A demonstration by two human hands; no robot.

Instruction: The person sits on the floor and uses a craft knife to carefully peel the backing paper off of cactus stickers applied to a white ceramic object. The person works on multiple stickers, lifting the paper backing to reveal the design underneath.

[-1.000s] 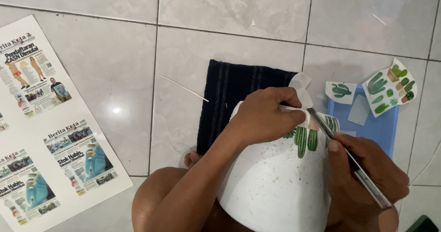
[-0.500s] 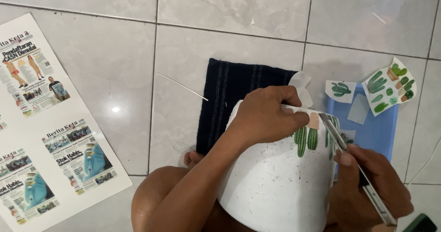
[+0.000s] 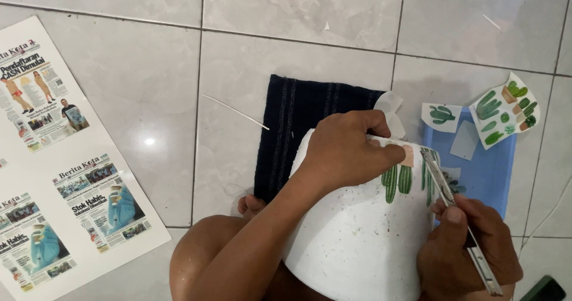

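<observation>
we are steadying the white pot on our lap, left hand clamped on its rim, right hand closed around a craft knife. two green cactus stickers are sitting on; more are waiting on the sticker sheet.

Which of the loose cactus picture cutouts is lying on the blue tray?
The small single-cactus cutout overlaps the blue tray's top-left corner; the bigger many-cactus cutout only overlaps its top-right corner, mostly on tile.

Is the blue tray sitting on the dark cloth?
No, the blue tray lies on the tiled floor, right of the dark cloth and apart from it.
</observation>
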